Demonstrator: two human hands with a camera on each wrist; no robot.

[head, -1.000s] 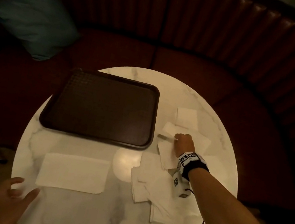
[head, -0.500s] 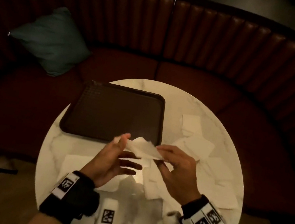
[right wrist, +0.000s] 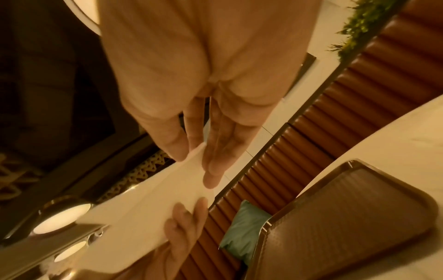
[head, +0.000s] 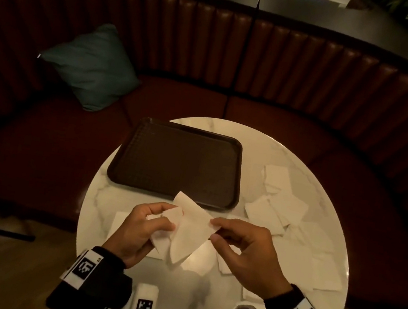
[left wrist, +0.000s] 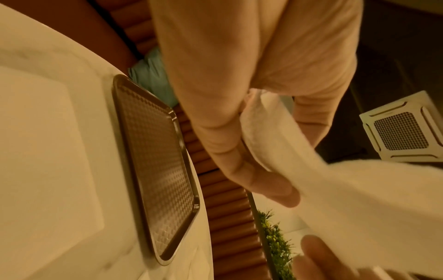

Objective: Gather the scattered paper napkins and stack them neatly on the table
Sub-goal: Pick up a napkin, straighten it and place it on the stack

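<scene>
Both hands hold one white paper napkin [head: 189, 228] in the air above the near half of the round marble table [head: 258, 147]. My left hand [head: 156, 220] pinches its left side between thumb and fingers, and the napkin [left wrist: 311, 170] runs out of that grip. My right hand [head: 214, 230] pinches the right corner; the napkin [right wrist: 153, 191] shows there between thumb and fingers. A flat napkin [head: 118, 223] lies on the table under my left hand. Several loose napkins [head: 277, 209] lie scattered over the right side.
A dark brown tray [head: 177, 163] sits on the far left part of the table. A curved red-brown padded bench [head: 319, 73] wraps around behind, with a teal cushion [head: 90, 68] on it at the left. Wooden floor shows at the lower left.
My right hand picked a napkin from the right-side pile and brought it to the middle. My left hand came up from the table's near edge and took its other side. The head view tilted up.
</scene>
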